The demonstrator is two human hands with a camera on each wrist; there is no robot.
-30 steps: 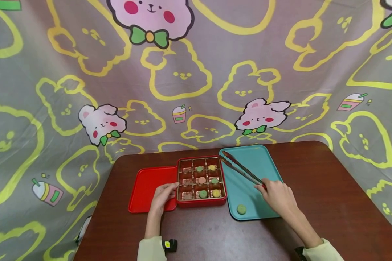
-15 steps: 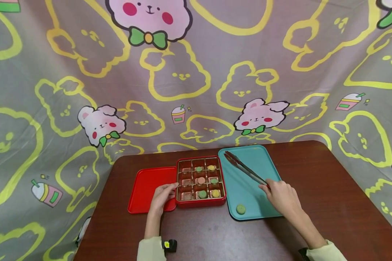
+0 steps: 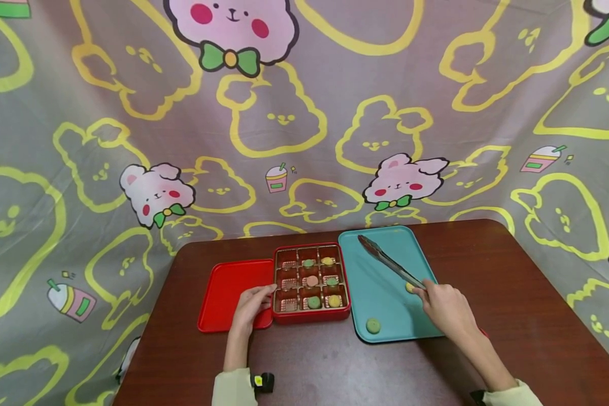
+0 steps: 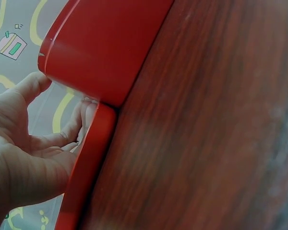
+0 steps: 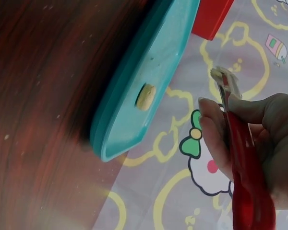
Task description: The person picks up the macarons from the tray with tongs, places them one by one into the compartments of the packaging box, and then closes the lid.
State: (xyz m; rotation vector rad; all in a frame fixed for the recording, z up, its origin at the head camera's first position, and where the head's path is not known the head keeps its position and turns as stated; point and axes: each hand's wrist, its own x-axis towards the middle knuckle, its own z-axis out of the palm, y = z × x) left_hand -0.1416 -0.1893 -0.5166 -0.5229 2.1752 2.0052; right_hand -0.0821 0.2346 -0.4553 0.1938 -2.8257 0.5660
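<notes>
My right hand (image 3: 449, 310) grips red-handled metal tongs (image 3: 388, 260) above the teal tray (image 3: 370, 282), their tips pointing to the tray's far left corner with nothing between them. A yellow macaron (image 3: 410, 287) on that tray shows partly behind the tongs and hand; the right wrist view shows it (image 5: 146, 97) too. Near the tray's front left corner lies a green macaron (image 3: 373, 325). My left hand (image 3: 252, 307) rests against the left side of a red divided box (image 3: 312, 317), one fingertip right at its rim, fingers loosely extended. The box's middle and right columns hold green, pink and yellow macarons.
A flat red tray (image 3: 228, 293), like a shallow lid, lies left of the box, partly under my left hand. All of this stands on a dark wooden table (image 3: 314, 361). A patterned curtain (image 3: 304, 129) hangs behind the table.
My right hand has moved right with the tongs, whose arms have drawn closer together in view. The yellow macaron has come into sight beside the hand. My left hand stays at the box.
</notes>
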